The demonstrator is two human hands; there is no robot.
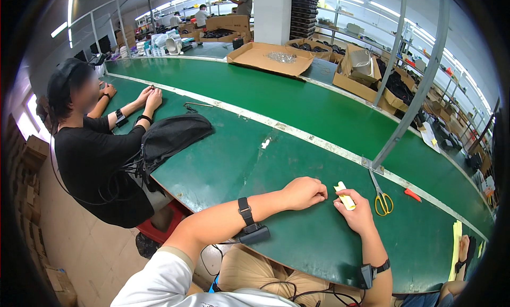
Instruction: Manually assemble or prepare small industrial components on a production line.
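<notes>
My left hand (pixel 305 193) is closed above the green tabletop (pixel 297 227), its fingers curled inward; whatever is inside them, if anything, is hidden. Just to its right, my right hand (pixel 358 212) grips a small folded pale-yellow strip (pixel 345 196) between thumb and fingers. The strip sticks out toward the left hand, with a small gap between them. Beyond the right hand lies a pair of scissors (pixel 382 199) with yellow handles, blades pointing away. Farther right rests a small red object (pixel 412 195), possibly a cutter.
A co-worker (pixel 95 147) sits at left behind a black bag (pixel 178 135) on the table. A metal post (pixel 411 105) rises beyond the scissors. At right are long yellow strips (pixel 456 248) beside another person's hand (pixel 464 247). A cardboard tray (pixel 249 56) stands across the green belt (pixel 287 100).
</notes>
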